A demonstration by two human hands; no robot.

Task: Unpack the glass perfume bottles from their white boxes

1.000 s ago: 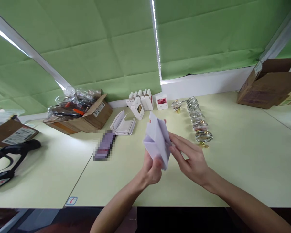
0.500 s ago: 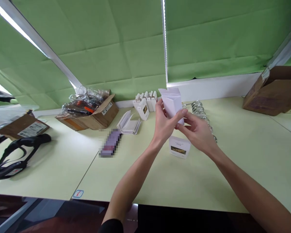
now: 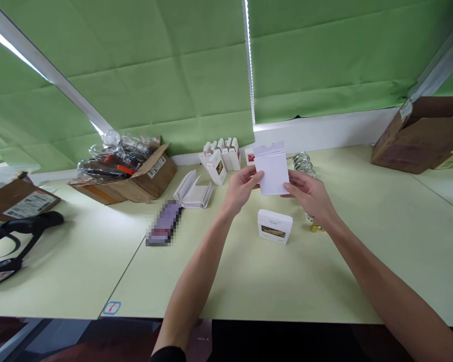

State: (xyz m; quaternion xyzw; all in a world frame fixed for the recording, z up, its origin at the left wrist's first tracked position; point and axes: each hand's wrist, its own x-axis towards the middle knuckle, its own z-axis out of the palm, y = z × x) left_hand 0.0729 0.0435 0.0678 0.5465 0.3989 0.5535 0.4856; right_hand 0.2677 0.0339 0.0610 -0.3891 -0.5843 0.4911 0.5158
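Note:
Both hands hold a plain white folding carton (image 3: 272, 170) above the table, its broad face toward me and its flap end up. My left hand (image 3: 242, 187) pinches the carton's left edge, thumb in front. On its lower right side, my right hand (image 3: 310, 195) grips with the thumb in front and fingers behind. Just below stands a white printed box (image 3: 275, 226) with a dark picture band. Shiny metal rings (image 3: 302, 162) lie in a row behind my right hand, partly hidden by it. A gold-coloured piece (image 3: 315, 228) shows at their near end.
Several white boxes (image 3: 222, 158) stand in a group at the back. Left of them lie flat white cartons (image 3: 196, 195) and a blurred phone-like item (image 3: 165, 221). Cardboard boxes stand at left (image 3: 151, 176) and right (image 3: 411, 141). A black strapped device (image 3: 26, 226) lies far left.
The carton has gone from tilted and angled to flatter, facing me. My left hand has moved down to its left edge, my right hand up along its right side. The view has shifted slightly.

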